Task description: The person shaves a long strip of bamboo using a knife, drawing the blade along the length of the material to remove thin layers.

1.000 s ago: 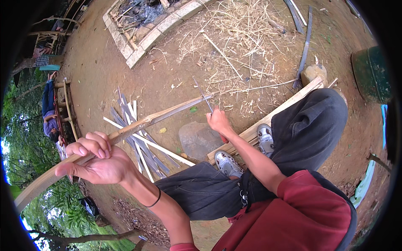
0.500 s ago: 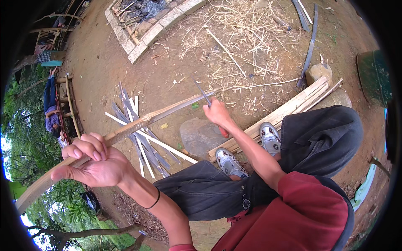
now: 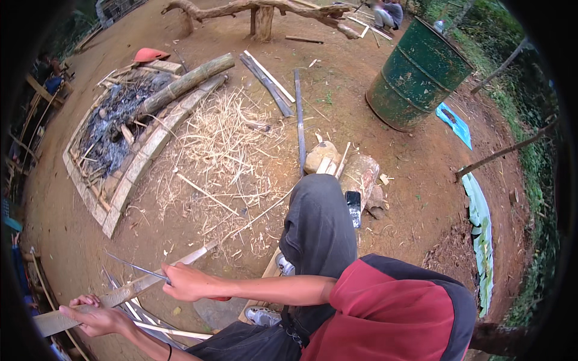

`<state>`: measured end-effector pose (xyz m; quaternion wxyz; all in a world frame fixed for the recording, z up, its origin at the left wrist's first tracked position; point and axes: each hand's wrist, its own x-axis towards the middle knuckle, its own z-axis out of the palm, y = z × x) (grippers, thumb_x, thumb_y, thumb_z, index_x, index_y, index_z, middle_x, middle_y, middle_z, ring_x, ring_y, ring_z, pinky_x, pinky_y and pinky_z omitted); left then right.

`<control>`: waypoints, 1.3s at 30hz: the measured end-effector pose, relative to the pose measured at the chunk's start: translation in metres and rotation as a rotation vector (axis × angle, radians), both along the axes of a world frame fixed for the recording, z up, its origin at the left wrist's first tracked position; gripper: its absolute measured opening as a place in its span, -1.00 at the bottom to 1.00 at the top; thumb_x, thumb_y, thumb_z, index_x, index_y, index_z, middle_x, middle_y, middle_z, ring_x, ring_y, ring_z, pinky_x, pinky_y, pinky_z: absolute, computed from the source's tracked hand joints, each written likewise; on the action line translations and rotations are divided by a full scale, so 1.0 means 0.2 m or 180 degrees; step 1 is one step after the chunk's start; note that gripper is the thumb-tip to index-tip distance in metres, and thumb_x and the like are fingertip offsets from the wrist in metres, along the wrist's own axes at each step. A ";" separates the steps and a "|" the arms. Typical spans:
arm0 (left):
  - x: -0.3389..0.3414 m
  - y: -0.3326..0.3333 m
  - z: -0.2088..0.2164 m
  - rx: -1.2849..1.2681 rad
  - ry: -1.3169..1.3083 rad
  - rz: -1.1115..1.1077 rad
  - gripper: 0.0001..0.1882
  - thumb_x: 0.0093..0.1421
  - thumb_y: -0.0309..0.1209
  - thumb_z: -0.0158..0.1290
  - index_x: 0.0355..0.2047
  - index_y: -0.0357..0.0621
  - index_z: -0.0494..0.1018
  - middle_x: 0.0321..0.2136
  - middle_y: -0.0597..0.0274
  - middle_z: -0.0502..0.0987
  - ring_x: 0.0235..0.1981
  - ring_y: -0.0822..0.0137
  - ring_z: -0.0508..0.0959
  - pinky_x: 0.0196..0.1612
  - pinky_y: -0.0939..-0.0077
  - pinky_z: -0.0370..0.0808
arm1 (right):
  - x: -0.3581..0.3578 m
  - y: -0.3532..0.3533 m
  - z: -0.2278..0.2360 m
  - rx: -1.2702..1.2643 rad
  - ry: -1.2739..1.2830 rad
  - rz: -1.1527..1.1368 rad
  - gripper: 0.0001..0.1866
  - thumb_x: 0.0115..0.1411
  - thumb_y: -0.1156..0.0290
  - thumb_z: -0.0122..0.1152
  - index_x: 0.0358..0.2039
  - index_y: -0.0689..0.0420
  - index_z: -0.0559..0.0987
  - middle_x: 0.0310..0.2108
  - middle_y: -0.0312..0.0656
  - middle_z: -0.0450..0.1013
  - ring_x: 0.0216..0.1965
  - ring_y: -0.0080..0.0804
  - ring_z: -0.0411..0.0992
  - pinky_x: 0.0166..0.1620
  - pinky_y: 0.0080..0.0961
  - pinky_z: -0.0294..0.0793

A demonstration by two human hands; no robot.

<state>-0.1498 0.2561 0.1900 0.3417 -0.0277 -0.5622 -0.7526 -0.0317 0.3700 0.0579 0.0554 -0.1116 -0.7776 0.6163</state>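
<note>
Wooden slat (image 3: 129,293) in work, on the near side of the fire pit (image 3: 141,159) and slanting away from its front corner down toward the lower left edge of view. Left hand (image 3: 96,316) at the slat's near end, fingers wrapped tight round it. Right hand (image 3: 186,281) farther up the same slat, toward the fire pit, fingers closed on the red handle of a knife (image 3: 135,268), with the thin blade pointing back toward the left hand and lying over the slat; cannot tell whether the edge bites into the wood. Judged as midway through the job: plenty of straw-coloured shavings (image 3: 223,156) spread just right of the fire pit, and several thin pale strips (image 3: 162,328) on the ground on the side of the slat away from the fire pit, so much cutting looks done; this slat, though, seems only partly worked along its length. Compared with the earlier frames: right hand now much closer to the left along the slat, having stood well out toward the far end a second ago; left grip unchanged; head lifted, so that the whole fire pit and a green drum (image 3: 415,75) far to its right now show.
</note>
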 end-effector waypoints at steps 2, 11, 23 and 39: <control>-0.02 0.06 -0.01 0.0089 -0.0050 -0.0313 -0.52 0.33 -0.03 -0.02 -0.48 -0.24 0.35 -0.68 0.22 0.30 -0.69 0.46 0.25 -0.64 0.61 0.12 | 0.03 0.12 0.04 0.0138 -0.0048 0.0001 -0.71 0.15 0.36 0.09 -0.27 0.37 0.39 -0.50 0.20 0.46 -0.41 0.18 0.47 -0.27 -0.04 0.44; -0.05 0.17 -0.01 -0.0115 -0.0172 -0.0475 -0.46 0.39 0.01 -0.16 -0.40 -0.32 0.37 -0.66 0.13 0.31 -0.67 0.42 0.24 -0.58 0.61 0.15 | 0.13 0.30 -0.11 0.0169 -0.0462 -0.0024 -0.70 0.17 0.34 0.09 -0.26 0.35 0.40 -0.49 0.16 0.46 -0.38 0.13 0.50 -0.27 -0.05 0.44; 0.08 0.22 -0.01 -0.0258 -0.0124 -0.0831 -0.47 0.41 0.01 -0.22 -0.37 -0.29 0.38 -0.62 0.10 0.36 -0.64 0.42 0.28 -0.57 0.63 0.14 | 0.17 0.09 0.08 -0.0370 0.0144 0.0026 -0.62 0.34 0.20 -0.08 -0.17 0.34 0.40 -0.49 0.16 0.43 -0.37 0.13 0.45 -0.23 -0.08 0.37; 0.05 -0.04 -0.03 -0.0214 -0.0010 -0.0549 -0.43 0.41 0.04 -0.28 -0.37 -0.28 0.34 -0.65 0.09 0.37 -0.64 0.37 0.34 -0.58 0.57 0.26 | 0.11 -0.08 0.01 -0.0314 -0.0451 0.0554 -0.60 0.23 0.32 0.01 -0.05 0.40 0.39 -0.31 0.30 0.45 -0.21 -0.01 0.49 -0.20 -0.19 0.50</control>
